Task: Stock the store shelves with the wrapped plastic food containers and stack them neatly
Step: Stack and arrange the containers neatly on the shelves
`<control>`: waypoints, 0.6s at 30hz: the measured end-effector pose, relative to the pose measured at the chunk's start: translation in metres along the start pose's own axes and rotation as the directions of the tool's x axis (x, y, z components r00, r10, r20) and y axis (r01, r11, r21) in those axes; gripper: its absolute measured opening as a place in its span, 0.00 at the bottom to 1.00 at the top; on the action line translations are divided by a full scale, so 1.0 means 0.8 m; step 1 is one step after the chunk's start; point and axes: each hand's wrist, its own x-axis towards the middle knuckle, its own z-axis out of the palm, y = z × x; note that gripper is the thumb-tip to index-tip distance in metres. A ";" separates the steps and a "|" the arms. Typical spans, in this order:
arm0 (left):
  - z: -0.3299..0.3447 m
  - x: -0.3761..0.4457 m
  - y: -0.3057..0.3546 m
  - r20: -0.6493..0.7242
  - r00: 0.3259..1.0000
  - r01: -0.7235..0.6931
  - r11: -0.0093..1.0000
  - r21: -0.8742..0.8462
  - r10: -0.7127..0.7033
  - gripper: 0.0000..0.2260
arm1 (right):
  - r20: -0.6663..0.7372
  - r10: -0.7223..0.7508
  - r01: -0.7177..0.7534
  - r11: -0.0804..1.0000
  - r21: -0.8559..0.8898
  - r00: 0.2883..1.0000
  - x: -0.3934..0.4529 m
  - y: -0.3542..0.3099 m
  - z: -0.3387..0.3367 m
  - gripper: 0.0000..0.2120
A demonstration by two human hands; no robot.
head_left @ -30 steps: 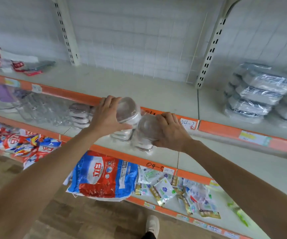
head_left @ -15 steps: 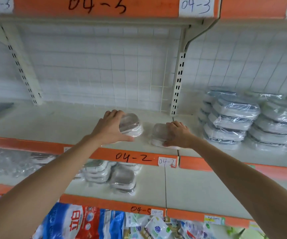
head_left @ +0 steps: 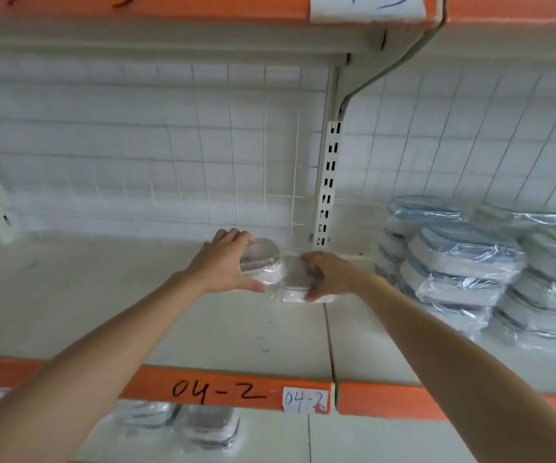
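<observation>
the shelf (head_left: 203,329) is off-white, its front edge strip (head_left: 230,382) orange with "04-2" handwritten in black and a small white label (head_left: 304,400) carrying the same figures in blue. the back wall (head_left: 136,145) is white with a pale wire grid pattern. the two wrapped containers (head_left: 263,262) under the hands are clear with white bases. the stacked containers (head_left: 464,262) on the right are whitish with grey-blue lids under glossy clear wrap.

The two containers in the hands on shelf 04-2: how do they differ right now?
The left container, held by the left hand, sits tilted and higher; the right container, under the right hand, lies flat on the shelf. The left one is farther from the upright post. Both are small, clear-wrapped, and nearly touching.
</observation>
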 end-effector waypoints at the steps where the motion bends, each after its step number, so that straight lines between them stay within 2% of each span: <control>1: -0.004 0.013 0.001 -0.002 1.000 -0.020 1.000 -0.007 0.020 0.40 | -0.007 -0.006 0.006 1.000 -0.009 1.000 0.001 0.003 0.000 0.46; 5: -0.013 0.056 0.011 0.016 0.992 -0.125 0.992 0.010 0.125 0.40 | -0.043 0.013 -0.015 0.999 -0.031 0.999 0.000 0.005 0.002 0.46; 8: -0.011 0.081 0.023 0.049 0.976 -0.213 0.975 0.060 0.210 0.41 | -0.023 0.088 -0.088 0.996 -0.031 0.996 -0.006 0.000 -0.008 0.50; 12: -0.003 0.109 0.047 0.073 0.961 -0.271 0.962 0.039 0.268 0.43 | -0.015 0.201 -0.201 0.974 -0.101 0.979 -0.024 -0.002 -0.047 0.50; 16: 0.036 0.113 0.079 0.166 0.941 -0.306 0.951 0.040 0.296 0.45 | -0.043 0.263 -0.266 0.956 -0.127 0.964 -0.045 0.004 -0.073 0.45; 18: 0.057 0.107 0.087 0.160 0.942 -0.304 0.952 0.030 0.295 0.44 | -0.033 0.266 -0.268 0.952 -0.147 0.964 -0.051 0.005 -0.072 0.42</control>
